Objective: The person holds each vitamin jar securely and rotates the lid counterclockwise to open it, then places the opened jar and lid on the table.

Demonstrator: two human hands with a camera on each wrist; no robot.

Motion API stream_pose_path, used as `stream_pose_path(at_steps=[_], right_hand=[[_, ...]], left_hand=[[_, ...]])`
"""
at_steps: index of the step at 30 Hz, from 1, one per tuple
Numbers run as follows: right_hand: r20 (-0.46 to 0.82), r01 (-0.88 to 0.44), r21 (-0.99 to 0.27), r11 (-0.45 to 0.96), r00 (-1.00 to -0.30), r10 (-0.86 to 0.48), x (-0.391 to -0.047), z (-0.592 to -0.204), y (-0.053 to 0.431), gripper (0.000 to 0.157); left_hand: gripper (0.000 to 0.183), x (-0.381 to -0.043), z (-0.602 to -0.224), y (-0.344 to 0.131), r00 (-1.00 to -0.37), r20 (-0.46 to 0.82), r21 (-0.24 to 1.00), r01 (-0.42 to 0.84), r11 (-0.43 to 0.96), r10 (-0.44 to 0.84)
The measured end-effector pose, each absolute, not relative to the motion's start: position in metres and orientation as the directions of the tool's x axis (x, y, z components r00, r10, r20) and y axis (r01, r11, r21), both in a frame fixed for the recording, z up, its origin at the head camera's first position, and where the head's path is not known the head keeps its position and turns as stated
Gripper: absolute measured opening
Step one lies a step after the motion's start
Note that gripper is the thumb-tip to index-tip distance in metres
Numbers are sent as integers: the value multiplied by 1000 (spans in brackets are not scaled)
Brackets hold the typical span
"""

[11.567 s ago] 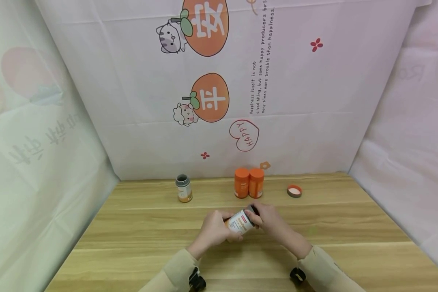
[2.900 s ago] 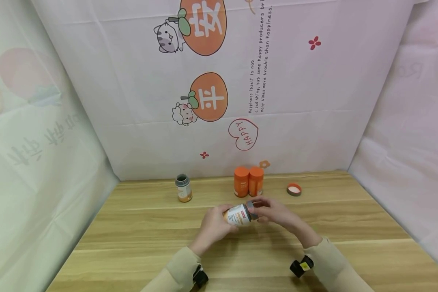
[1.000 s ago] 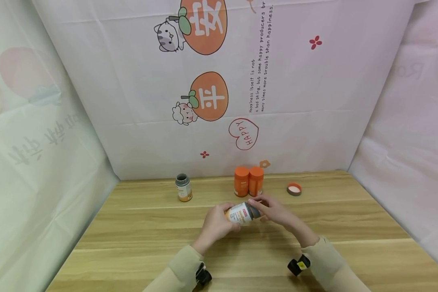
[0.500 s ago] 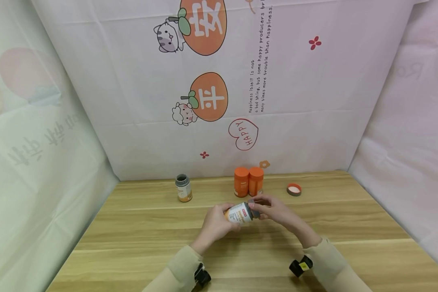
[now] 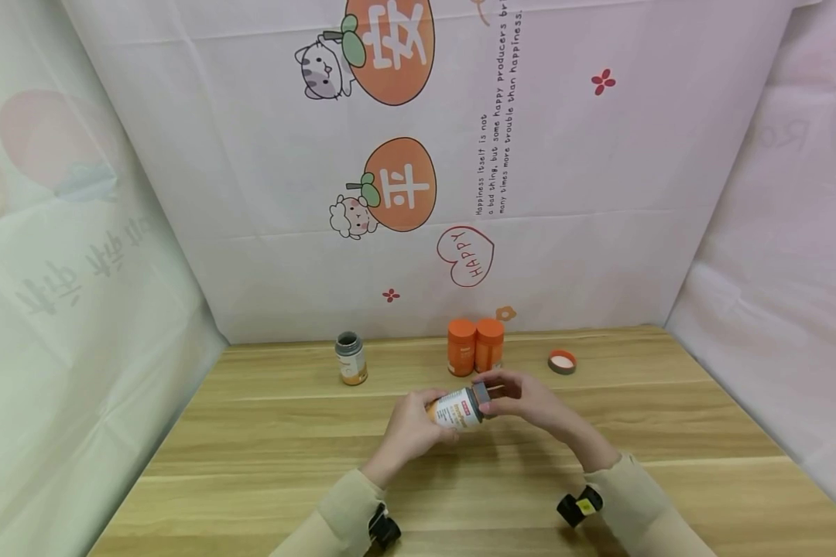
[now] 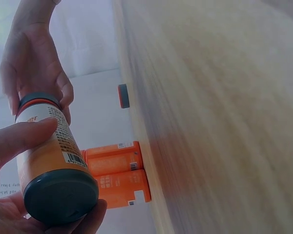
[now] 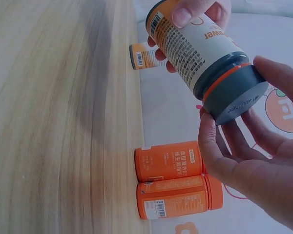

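Observation:
My left hand (image 5: 412, 425) grips a white-and-orange supplement bottle (image 5: 454, 409) round its body, holding it tilted above the wooden table, mouth end to the right. In the left wrist view its dark grey base (image 6: 61, 197) faces the camera. The fingertips of my right hand (image 5: 529, 401) pinch the bottle's grey cap (image 5: 481, 393) from opposite sides. Seen from the right wrist, the cap (image 7: 237, 95) sits at the bottle's neck, with an orange ring (image 7: 225, 79) along its lower edge.
At the back left stands an uncapped grey-necked bottle (image 5: 351, 361). Two orange bottles (image 5: 461, 350) with orange lids stand side by side at the back middle. A loose grey-and-orange cap (image 5: 562, 362) lies inner side up to their right. A printed white cloth (image 5: 564, 232) hangs behind the table.
Since the oldest frame, the right hand has gone from wrapping the cap to holding it by the fingertips. Over the last second its fingers have shifted round the cap; the left hand's grip stays.

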State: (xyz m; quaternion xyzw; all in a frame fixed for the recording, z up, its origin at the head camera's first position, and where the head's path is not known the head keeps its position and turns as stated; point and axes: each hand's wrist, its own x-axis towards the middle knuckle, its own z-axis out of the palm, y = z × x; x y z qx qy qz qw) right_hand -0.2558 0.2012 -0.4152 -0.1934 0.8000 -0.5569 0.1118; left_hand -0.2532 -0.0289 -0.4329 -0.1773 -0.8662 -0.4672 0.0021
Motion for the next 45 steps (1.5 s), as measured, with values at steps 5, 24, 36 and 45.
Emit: stream_pose_path(at_steps=[5, 24, 36, 45], right_hand=[[84, -256, -911, 324, -883, -462, -258, -417, 205, 51], [154, -304, -917, 259, -867, -474, -257, -417, 206, 50], [-77, -78, -891, 448, -945, -318, -254, -407, 193, 53], [-142, -23, -869, 494, -945, -294, -257, -407, 188, 57]], left_hand=[[57, -253, -433, -29, -936, 171, 806, 312, 503, 306], [57, -252, -433, -30, -935, 181, 811, 318, 492, 307], [56, -250, -433, -29, -933, 197, 789, 333, 515, 302], [57, -250, -432, -28, -935, 197, 780, 332, 530, 295]])
